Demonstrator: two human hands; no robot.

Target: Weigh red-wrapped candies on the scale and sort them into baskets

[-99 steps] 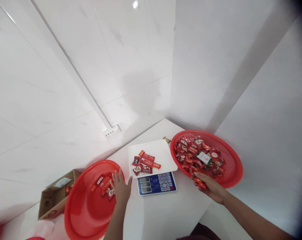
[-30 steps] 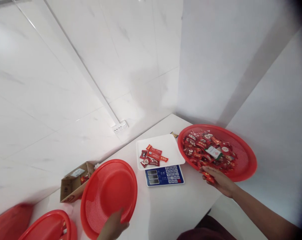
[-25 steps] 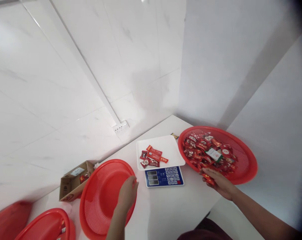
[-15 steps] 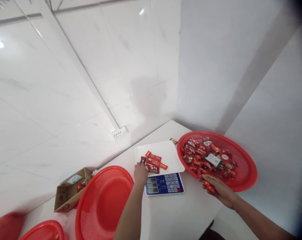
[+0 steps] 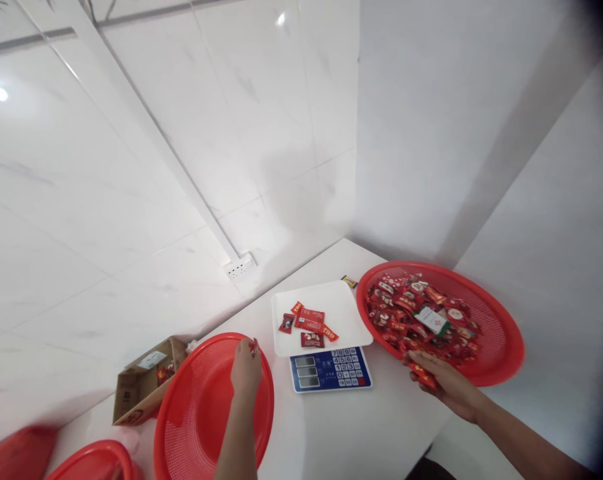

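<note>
My left hand (image 5: 246,368) is over the near rim of a red plastic basket (image 5: 171,427), its fingers closed on a small red-wrapped candy (image 5: 253,347). To the right, my right hand (image 5: 446,381) grips a red candy packet (image 5: 423,377) beside the front rim of a second red basket (image 5: 501,340). That basket holds many red-wrapped candies (image 5: 406,300) and a white-and-green packet (image 5: 431,321). Between my hands stands a scale with a white tray (image 5: 341,307) and a blue keypad panel (image 5: 326,368). Several red candy packets (image 5: 310,320) lie on the tray.
An open cardboard box (image 5: 141,387) with some red packets stands behind the left basket. Another red basket (image 5: 91,463) is at the lower left. A small yellow-and-dark wrapped piece (image 5: 349,281) lies behind the scale on the white table (image 5: 361,433), with the wall behind.
My left hand has moved from the scale tray leftward to the left basket, taking a small red candy. My right hand stays near the right basket's rim, still gripping its packet.
</note>
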